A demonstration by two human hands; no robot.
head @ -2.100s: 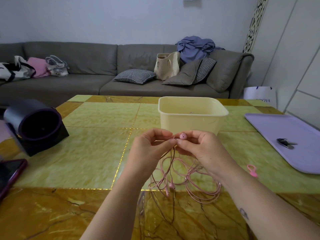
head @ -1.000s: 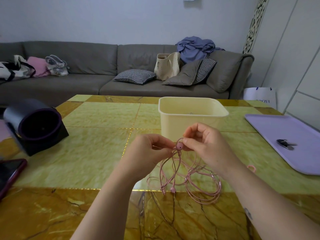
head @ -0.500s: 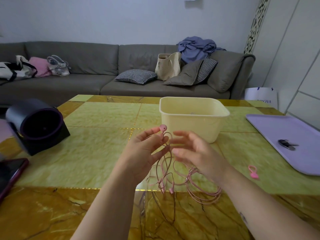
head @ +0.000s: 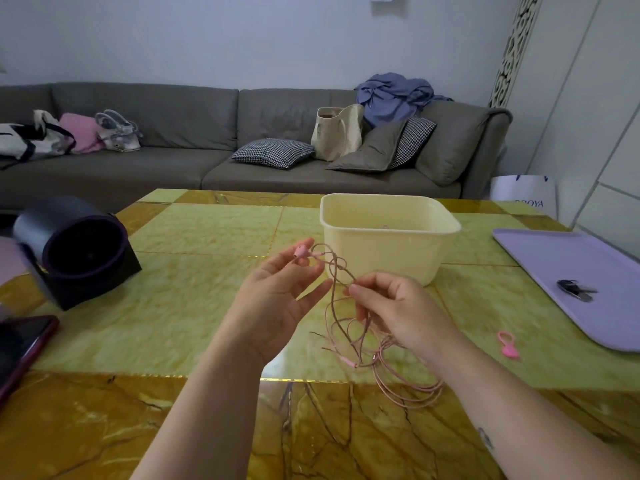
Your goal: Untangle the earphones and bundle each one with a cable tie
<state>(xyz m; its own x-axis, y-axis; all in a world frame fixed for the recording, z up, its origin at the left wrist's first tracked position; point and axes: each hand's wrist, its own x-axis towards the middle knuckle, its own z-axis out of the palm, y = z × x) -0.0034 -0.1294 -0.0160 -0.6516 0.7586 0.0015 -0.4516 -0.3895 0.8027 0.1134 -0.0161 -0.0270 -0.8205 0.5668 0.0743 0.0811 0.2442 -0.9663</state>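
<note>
1. Head camera: left hand [head: 277, 299] pinches a pink earbud [head: 301, 252]; right hand [head: 394, 313] pinches the cord of the tangled earphones [head: 360, 344], whose loops trail onto the bench [head: 194, 327].
2. Open bench lies left of both hands, bounded by a black cylinder [head: 76, 247] and a phone [head: 20, 344].
3. Cream tub [head: 384, 244] stands just behind; cable tie [head: 507, 344] lies right, beside a lavender tray [head: 588, 258].

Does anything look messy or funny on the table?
Yes, the pink earphones are one tangled jumble of loops, hanging from the left hand and right hand and piling on the table. The pink cable tie lies loose beside the purple tray, unused. Nothing looks spilled or broken.
</note>
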